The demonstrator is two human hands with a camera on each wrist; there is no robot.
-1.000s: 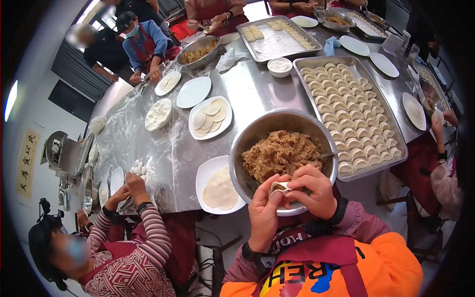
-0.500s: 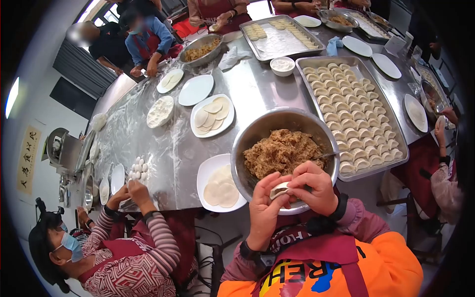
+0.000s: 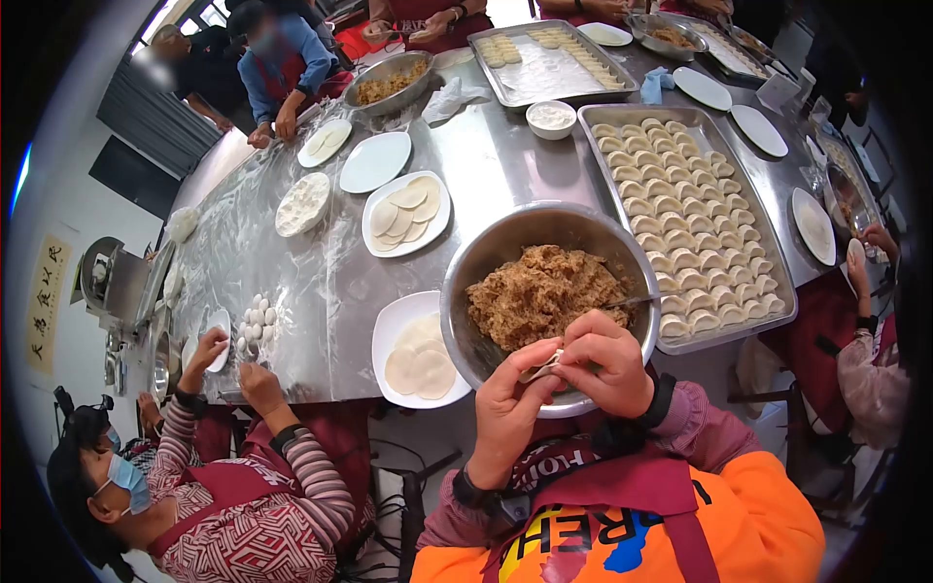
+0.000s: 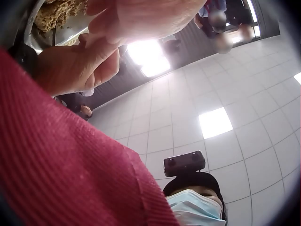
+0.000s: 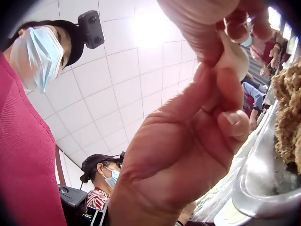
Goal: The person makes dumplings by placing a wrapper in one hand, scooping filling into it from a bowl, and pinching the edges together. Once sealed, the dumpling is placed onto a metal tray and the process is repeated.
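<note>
Over the near rim of the steel bowl, both hands pinch one folded dough wrapper between thumbs and fingertips. My left hand grips its left end and my right hand its right end. In the right wrist view the pale dough shows between the left hand and the right hand. Fingers hide much of it, and whether its edge is fully closed I cannot tell. Brown filling fills the bowl, with a utensil handle leaning at its right.
A tray with rows of dumplings lies right of the bowl. To its left are a plate of round wrappers and, farther back, another wrapper plate. A flour bowl stands behind. Someone in stripes works at the left.
The wrapper's opening, with filling showing earlier, has narrowed under the fingers, which have drawn closer together. The neighbour's hands at the left have moved apart.
</note>
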